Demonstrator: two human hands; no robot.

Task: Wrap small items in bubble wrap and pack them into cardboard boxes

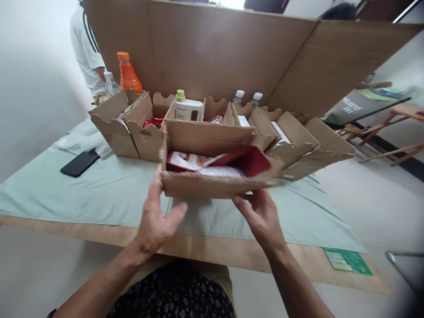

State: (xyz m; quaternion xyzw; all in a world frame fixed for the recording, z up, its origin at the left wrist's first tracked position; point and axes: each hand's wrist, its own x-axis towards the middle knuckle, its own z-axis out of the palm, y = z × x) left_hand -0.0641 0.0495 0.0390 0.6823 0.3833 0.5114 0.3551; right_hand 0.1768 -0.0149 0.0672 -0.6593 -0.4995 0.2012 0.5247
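Up front, one small open cardboard box [212, 185] sits between two bare hands, above the near part of a pale green cloth [99, 190] on a wooden table [212, 251]; inside the box lie one red packet [251, 161] and one white-and-red packet [185, 160], with more paper beneath that is too blurred to count.

Behind this box stands a row of similar boxes [142, 128], at least five, though they overlap too much for an exact count; among them, behind the box, are one white bottle [188, 108] with a green cap and two clear bottles [238, 96] with white caps; behind and left of the box is one orange bottle [128, 75]; one tall cardboard sheet [212, 48] rises behind them all. One black phone [79, 162] lies left of the box on the cloth; one green label [347, 260] lies below and right of it; one other person [86, 48] in white stands far behind it to the left.

The left hand [155, 221] reaches up from below, palm turned inward, fingers and thumb spread, a fingertip touching the box's lower left corner; the right hand [261, 216] comes from the lower right, fingers curled under the box's bottom edge; whether it pinches the cardboard cannot be told.
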